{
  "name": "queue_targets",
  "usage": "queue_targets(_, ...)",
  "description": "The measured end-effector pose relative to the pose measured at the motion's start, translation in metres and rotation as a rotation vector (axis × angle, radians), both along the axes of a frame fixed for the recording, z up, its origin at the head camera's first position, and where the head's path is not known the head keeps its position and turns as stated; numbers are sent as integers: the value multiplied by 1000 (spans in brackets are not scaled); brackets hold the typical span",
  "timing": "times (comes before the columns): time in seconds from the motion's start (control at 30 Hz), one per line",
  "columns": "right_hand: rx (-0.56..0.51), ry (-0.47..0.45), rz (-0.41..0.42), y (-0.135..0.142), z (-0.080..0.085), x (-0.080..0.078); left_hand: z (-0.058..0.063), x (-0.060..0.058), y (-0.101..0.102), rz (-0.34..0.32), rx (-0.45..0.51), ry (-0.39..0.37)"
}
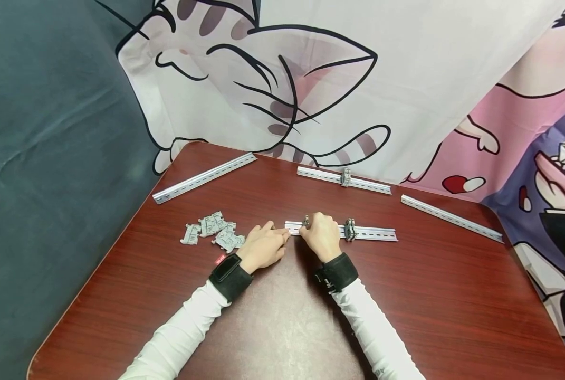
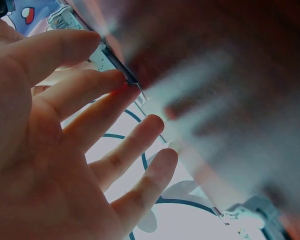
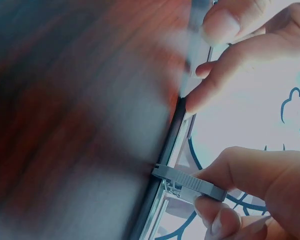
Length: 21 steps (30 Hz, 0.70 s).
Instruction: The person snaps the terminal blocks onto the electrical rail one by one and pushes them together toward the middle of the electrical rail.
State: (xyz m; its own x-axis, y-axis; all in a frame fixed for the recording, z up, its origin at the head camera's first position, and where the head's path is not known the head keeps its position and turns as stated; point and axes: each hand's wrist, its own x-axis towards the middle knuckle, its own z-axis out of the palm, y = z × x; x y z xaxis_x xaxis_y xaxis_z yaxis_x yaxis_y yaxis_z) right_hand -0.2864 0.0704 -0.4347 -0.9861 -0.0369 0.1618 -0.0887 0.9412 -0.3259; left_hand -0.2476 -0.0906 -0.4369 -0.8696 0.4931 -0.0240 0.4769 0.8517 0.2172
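Note:
My right hand (image 1: 323, 236) pinches a grey DIN-rail terminal block (image 3: 190, 182) between thumb and fingers, and the block sits across a slotted metal DIN rail (image 1: 376, 234). Farther right on that rail stand more grey terminal blocks (image 1: 350, 230), pressed together. At the rail's left end rests my left hand (image 1: 265, 247), its fingertips (image 2: 122, 77) right at the rail's edge and its fingers spread and nearly straight in the left wrist view. Just left of this hand, several loose grey terminal blocks (image 1: 212, 224) lie flat in a pile on the table.
Along the back of the brown table (image 1: 434, 295) lie three more DIN rails: a bare one (image 1: 205, 178) at left, one (image 1: 370, 184) carrying a terminal block (image 1: 345, 178) in the middle, and a bare one (image 1: 453, 218) at right. A cat-print cloth (image 1: 434, 95) hangs behind them.

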Motion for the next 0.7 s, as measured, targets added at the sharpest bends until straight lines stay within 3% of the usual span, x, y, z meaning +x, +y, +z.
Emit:
queue_targets(0.47,-18,-40,-68,14,3,0,2,0,0,-13,21,-14)
queue_targets(0.7,-1,-17,-71,23,3,-1,2,-1,-1,-11,23,-30)
